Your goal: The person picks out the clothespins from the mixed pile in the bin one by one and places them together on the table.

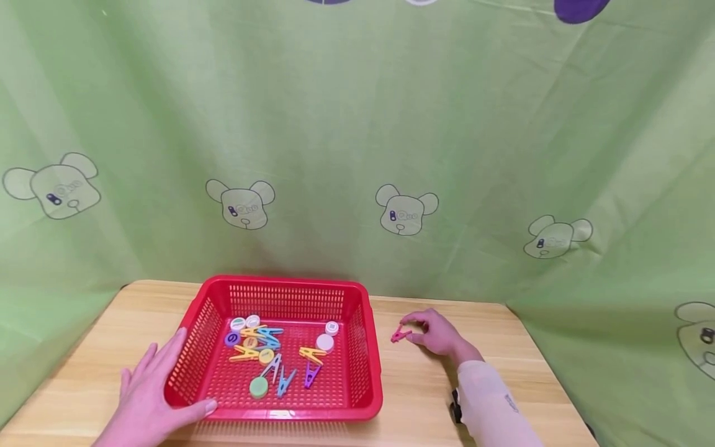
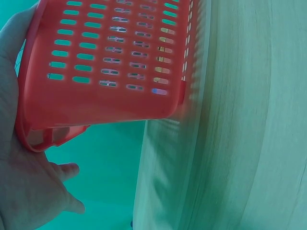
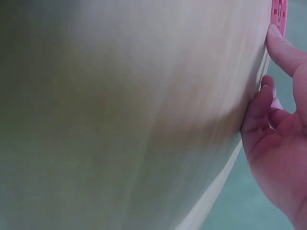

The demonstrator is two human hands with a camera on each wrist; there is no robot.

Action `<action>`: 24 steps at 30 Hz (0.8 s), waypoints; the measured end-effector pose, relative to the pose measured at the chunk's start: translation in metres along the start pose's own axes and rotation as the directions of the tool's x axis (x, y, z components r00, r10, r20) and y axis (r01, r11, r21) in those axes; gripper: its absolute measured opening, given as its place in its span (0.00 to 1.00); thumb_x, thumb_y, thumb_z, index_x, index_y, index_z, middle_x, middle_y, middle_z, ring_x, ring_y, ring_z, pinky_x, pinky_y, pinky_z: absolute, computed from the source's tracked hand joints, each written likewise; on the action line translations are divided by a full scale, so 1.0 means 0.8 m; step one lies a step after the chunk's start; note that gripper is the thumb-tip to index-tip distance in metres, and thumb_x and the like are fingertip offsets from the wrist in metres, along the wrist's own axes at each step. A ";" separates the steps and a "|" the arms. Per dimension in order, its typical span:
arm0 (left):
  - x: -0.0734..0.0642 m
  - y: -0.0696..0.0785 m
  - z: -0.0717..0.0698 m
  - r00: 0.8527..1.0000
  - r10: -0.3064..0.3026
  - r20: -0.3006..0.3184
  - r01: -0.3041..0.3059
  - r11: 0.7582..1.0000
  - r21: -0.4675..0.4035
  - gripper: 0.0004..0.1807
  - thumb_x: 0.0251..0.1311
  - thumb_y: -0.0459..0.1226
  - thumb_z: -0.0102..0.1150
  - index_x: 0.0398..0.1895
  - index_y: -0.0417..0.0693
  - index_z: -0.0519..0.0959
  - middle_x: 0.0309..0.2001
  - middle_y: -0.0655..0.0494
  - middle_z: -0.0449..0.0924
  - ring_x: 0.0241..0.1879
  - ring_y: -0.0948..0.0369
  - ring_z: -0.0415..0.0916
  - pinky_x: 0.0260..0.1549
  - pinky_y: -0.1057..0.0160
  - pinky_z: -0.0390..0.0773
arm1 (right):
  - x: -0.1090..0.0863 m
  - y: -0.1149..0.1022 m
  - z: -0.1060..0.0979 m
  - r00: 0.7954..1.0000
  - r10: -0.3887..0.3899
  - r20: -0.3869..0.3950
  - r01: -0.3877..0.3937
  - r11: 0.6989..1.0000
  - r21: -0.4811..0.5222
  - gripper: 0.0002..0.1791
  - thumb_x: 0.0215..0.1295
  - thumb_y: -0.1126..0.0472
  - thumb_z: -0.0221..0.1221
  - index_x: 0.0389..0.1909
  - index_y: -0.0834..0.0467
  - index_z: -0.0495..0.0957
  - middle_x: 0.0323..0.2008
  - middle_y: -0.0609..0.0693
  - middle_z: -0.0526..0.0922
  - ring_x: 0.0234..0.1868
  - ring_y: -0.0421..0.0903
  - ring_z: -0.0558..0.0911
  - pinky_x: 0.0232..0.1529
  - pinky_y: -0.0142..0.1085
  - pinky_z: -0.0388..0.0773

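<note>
At the table's right side my right hand (image 1: 438, 335) pinches a pink clothespin (image 1: 398, 336) between thumb and fingers, just above or on the wood; I cannot tell which. Only part of that clothespin (image 3: 278, 14) shows at the top edge in the right wrist view. My left hand (image 1: 146, 391) rests with spread, straight fingers against the front left corner of a red plastic basket (image 1: 373, 372). In it lie yellow clothespins (image 1: 311, 354), blue ones (image 1: 285, 382), a purple one (image 1: 311, 375) and several round caps, among them a green cap (image 1: 259, 387).
The wooden table (image 1: 416, 397) carries the basket left of its middle. A green curtain (image 1: 335, 124) with bear-head prints hangs behind and along both sides. In the left wrist view, the basket's slotted wall (image 2: 100, 103) fills the upper left.
</note>
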State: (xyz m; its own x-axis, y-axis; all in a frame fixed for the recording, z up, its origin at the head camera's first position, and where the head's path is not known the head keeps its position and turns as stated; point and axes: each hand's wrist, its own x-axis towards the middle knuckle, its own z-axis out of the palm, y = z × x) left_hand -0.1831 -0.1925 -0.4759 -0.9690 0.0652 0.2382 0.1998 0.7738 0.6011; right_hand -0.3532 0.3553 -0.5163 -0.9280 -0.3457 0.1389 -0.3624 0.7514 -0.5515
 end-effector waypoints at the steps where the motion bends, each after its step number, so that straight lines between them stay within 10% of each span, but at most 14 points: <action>1: 0.000 0.000 0.000 1.000 -0.003 0.003 0.003 1.000 0.003 0.71 0.42 0.60 0.77 0.82 0.51 0.39 0.73 0.28 0.52 0.70 0.28 0.39 0.57 0.22 0.24 | -0.001 0.000 0.001 1.000 0.015 -0.004 -0.015 1.000 0.006 0.17 0.59 0.67 0.70 0.50 0.54 0.86 0.46 0.48 0.84 0.44 0.49 0.76 0.50 0.49 0.73; 24: 0.005 0.001 -0.003 0.995 -0.065 0.072 0.064 0.998 0.012 0.73 0.42 0.64 0.74 0.82 0.51 0.35 0.72 0.25 0.50 0.69 0.26 0.37 0.54 0.18 0.29 | -0.023 -0.013 0.008 0.937 0.286 -0.203 -0.294 0.956 -0.012 0.19 0.47 0.48 0.78 0.27 0.52 0.78 0.25 0.49 0.72 0.33 0.48 0.70 0.37 0.42 0.67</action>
State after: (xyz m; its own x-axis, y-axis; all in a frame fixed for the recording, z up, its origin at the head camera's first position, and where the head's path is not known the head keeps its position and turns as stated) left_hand -0.1866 -0.1935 -0.4727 -0.9879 0.0603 0.1429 0.1354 0.7841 0.6056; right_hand -0.3321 0.3503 -0.5186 -0.9902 0.0048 0.1394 -0.0745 0.8266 -0.5578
